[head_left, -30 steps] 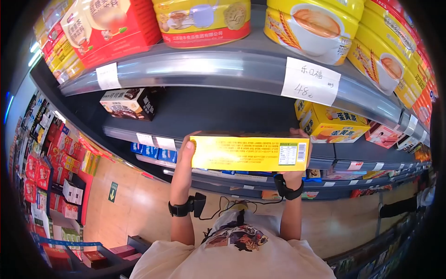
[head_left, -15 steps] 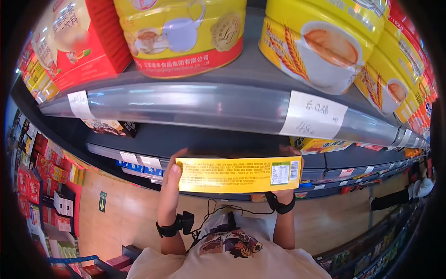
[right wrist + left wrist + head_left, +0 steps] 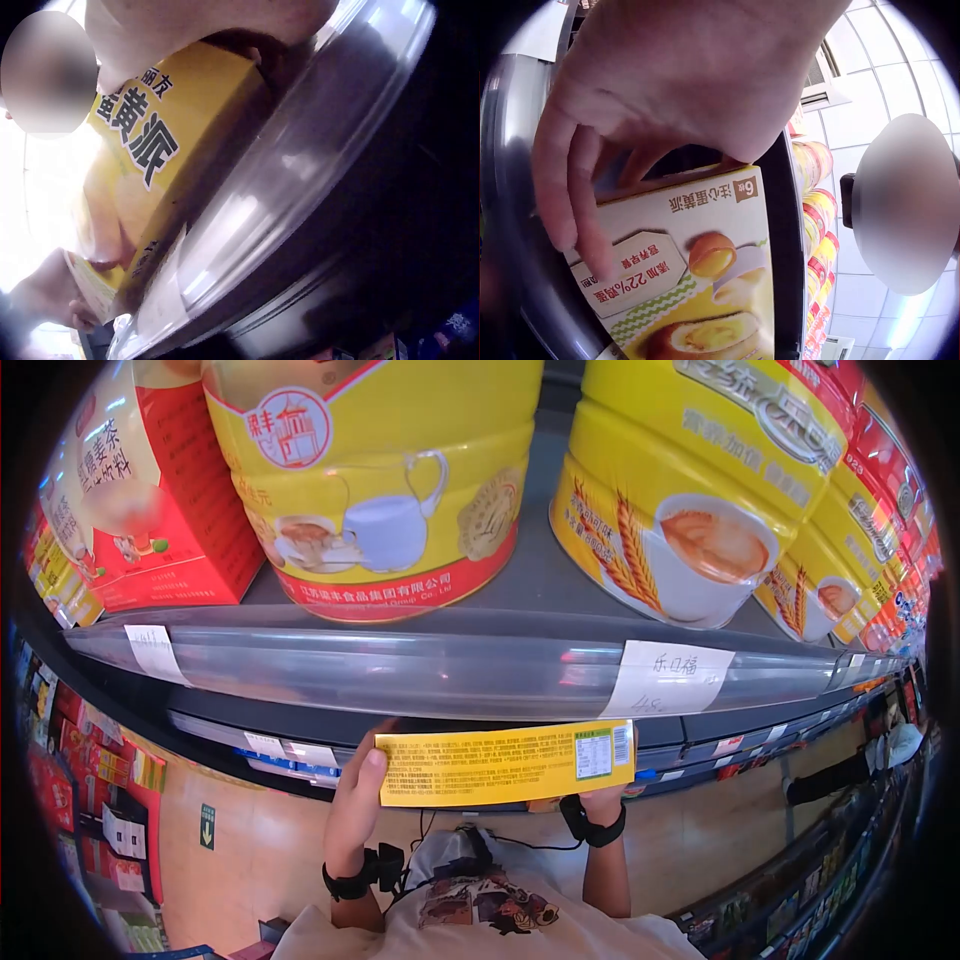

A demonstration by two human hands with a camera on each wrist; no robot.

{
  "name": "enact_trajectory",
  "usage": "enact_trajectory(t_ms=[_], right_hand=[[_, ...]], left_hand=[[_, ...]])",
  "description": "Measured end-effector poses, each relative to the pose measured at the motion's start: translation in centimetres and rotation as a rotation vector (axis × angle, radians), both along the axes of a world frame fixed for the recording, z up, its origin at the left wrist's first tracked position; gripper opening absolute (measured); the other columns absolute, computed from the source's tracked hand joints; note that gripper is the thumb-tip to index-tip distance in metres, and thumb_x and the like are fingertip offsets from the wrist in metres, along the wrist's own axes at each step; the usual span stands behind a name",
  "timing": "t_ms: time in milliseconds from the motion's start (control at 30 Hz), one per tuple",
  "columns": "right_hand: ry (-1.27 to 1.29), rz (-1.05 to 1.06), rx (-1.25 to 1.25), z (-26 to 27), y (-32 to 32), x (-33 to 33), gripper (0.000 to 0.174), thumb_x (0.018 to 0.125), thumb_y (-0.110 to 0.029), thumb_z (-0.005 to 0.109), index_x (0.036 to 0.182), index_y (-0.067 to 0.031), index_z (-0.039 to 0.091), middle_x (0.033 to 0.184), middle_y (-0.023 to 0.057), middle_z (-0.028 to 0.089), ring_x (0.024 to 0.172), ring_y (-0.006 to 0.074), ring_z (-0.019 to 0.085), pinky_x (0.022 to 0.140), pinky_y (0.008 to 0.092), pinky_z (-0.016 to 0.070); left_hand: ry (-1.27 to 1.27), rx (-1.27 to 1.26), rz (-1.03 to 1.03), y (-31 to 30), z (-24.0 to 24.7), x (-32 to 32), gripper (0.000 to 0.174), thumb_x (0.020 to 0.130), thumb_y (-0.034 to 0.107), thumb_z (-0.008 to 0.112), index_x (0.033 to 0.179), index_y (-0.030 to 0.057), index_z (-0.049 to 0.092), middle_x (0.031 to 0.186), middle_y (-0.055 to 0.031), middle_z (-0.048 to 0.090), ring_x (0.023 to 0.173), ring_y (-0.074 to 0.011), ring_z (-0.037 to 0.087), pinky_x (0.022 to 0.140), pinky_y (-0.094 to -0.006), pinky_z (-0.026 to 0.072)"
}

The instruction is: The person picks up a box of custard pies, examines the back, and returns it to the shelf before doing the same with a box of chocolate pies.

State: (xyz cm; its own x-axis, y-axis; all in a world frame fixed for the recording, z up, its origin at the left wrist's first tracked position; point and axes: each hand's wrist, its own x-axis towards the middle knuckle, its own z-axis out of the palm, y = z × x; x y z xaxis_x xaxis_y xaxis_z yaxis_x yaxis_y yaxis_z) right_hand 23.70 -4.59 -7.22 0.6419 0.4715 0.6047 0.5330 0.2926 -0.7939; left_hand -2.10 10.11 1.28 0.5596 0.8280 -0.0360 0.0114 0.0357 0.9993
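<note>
A yellow carton of egg yolk pies (image 3: 505, 765) is held level in front of the shelf, with its printed side and barcode facing up in the head view. My left hand (image 3: 352, 805) grips its left end, thumb on the near corner. At the right end my right hand (image 3: 602, 802) holds it, mostly hidden behind the carton. In the left wrist view, fingers (image 3: 589, 202) of that hand reach over the carton's picture face (image 3: 705, 262). The right wrist view shows the carton (image 3: 142, 157) under my right hand (image 3: 202, 30), close beside the clear shelf edge.
Above the carton runs a shelf lip (image 3: 450, 678) with a handwritten price tag (image 3: 668, 675). On that shelf stand yellow cans (image 3: 380, 480) and a red box (image 3: 205, 510). Another person (image 3: 880, 755) is at the right, and a green floor sign (image 3: 207, 827) lies left.
The head view has shifted, so the shelf and cans look lower and larger. The carton, still in both hands, sits lower in view; the black and yellow boxes below the lip are now hidden.
</note>
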Motion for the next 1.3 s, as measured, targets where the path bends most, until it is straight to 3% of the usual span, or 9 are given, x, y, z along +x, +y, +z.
enact_trajectory(t_ms=[300,400,533,567,667,700,800,933,1300], right_hand=[[0.043,-0.081,-0.023,0.5,0.9,-0.5,0.103,0.067,-0.070,0.075,0.128,0.0076,0.046,0.112,0.0133,0.063,0.095,0.0205,0.064,0.082,0.0330,0.0512],[-0.055,-0.159,-0.069,-1.0,0.0,-0.3,0.090,0.071,-0.058,0.078,0.125,0.0073,0.050,0.111,0.0135,0.064,0.094,0.0219,0.065,0.081,0.0328,0.0515],[-0.052,-0.124,-0.135,-1.5,-0.1,0.0,0.084,0.072,-0.050,0.081,0.126,0.0071,0.050,0.109,0.0137,0.065,0.093,0.0227,0.065,0.081,0.0327,0.0514],[-0.047,-0.118,-0.138,-1.7,-0.2,0.0,0.084,0.071,-0.049,0.081,0.125,0.0070,0.050,0.109,0.0137,0.065,0.093,0.0228,0.065,0.081,0.0328,0.0514],[-0.074,-0.121,-0.127,-2.8,-0.7,0.1,0.083,0.071,-0.049,0.081,0.124,0.0069,0.050,0.107,0.0138,0.065,0.092,0.0230,0.065,0.081,0.0330,0.0514],[-0.087,-0.120,-0.124,-2.8,-0.7,0.1,0.083,0.071,-0.049,0.081,0.124,0.0069,0.050,0.107,0.0139,0.065,0.092,0.0231,0.065,0.081,0.0330,0.0514],[-0.115,-0.112,-0.124,-2.9,-1.3,-0.3,0.083,0.071,-0.049,0.081,0.123,0.0070,0.051,0.106,0.0140,0.065,0.091,0.0232,0.065,0.081,0.0330,0.0514],[-0.129,-0.103,-0.136,-3.0,-1.7,-0.8,0.082,0.071,-0.050,0.081,0.123,0.0070,0.051,0.105,0.0141,0.065,0.091,0.0233,0.065,0.080,0.0330,0.0514],[-0.155,-0.057,-0.076,-2.7,-1.0,-0.8,0.081,0.071,-0.050,0.080,0.121,0.0072,0.051,0.103,0.0146,0.065,0.088,0.0236,0.065,0.079,0.0330,0.0514]], left_hand=[[0.050,0.434,0.094,1.3,-0.6,0.5,0.049,0.099,0.035,0.041,0.116,-0.0073,0.058,0.107,-0.0155,0.061,0.102,-0.0226,0.056,0.092,-0.0321,0.0410],[-0.166,0.320,0.071,0.9,-0.8,1.3,0.052,0.099,0.038,0.039,0.115,-0.0078,0.059,0.112,-0.0171,0.059,0.107,-0.0237,0.054,0.094,-0.0330,0.0394],[-0.281,0.292,-0.001,1.0,-4.7,0.4,0.083,0.093,0.066,0.041,0.134,-0.0049,0.045,0.130,-0.0123,0.050,0.124,-0.0223,0.046,0.104,-0.0331,0.0344],[-0.299,0.195,-0.095,1.2,-4.8,-0.4,0.107,0.078,0.080,0.052,0.143,-0.0033,0.034,0.135,-0.0118,0.045,0.128,-0.0217,0.043,0.107,-0.0339,0.0324],[-0.453,0.150,-0.212,1.8,-6.2,-0.9,0.117,0.067,0.068,0.076,0.145,-0.0024,0.027,0.134,-0.0135,0.046,0.126,-0.0217,0.045,0.105,-0.0340,0.0345],[-0.449,0.013,-0.242,1.6,-6.1,-1.1,0.117,0.057,0.045,0.093,0.142,-0.0016,0.027,0.130,-0.0137,0.048,0.121,-0.0205,0.048,0.102,-0.0338,0.0382],[-0.094,0.283,-0.250,2.7,-7.3,-1.5,0.102,0.058,0.028,0.095,0.134,0.0002,0.032,0.120,-0.0119,0.054,0.113,-0.0189,0.054,0.096,-0.0327,0.0425],[-0.116,0.282,-0.081,2.0,-8.1,-1.2,0.081,0.063,0.022,0.091,0.123,0.0004,0.040,0.110,-0.0091,0.056,0.104,-0.0175,0.056,0.091,-0.0301,0.0441],[-0.251,0.419,-0.080,1.8,-5.9,0.4,0.076,0.069,0.018,0.083,0.131,0.0014,0.042,0.126,-0.0175,0.053,0.115,-0.0270,0.055,0.099,-0.0362,0.0416]])
